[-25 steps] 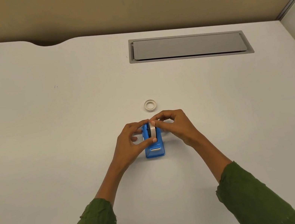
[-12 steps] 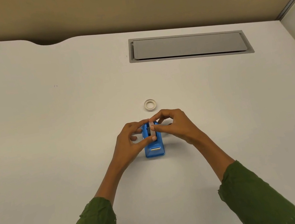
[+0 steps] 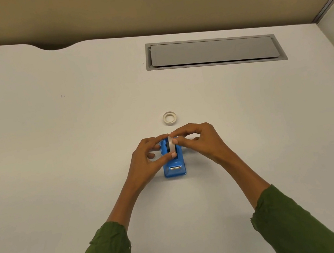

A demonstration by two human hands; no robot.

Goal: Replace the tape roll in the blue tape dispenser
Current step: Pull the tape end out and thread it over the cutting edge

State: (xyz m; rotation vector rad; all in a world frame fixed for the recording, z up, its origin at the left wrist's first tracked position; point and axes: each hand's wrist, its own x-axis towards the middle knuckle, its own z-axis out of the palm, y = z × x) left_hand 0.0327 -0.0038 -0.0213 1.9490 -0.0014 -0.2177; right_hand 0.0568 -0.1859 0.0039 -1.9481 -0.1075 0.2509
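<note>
A spare tape ring (image 3: 169, 117) is lying just beyond the blue tape dispenser (image 3: 174, 168), whose long axis is running toward the tabletop's (image 3: 53, 146) near edge, cutter nearest; both hands, left (image 3: 145, 163) and right (image 3: 203, 142), are pinching the upright tape roll (image 3: 172, 145) seated in it.

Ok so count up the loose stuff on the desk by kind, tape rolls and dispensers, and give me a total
Tape rolls: 2, one in the dispenser under both hands, one lying flat on the desk beyond it
Blue tape dispensers: 1
Total: 3

a white desk (image 3: 55, 157) with a grey cable hatch (image 3: 214, 51), backed by a tan partition (image 3: 139, 1).
</note>
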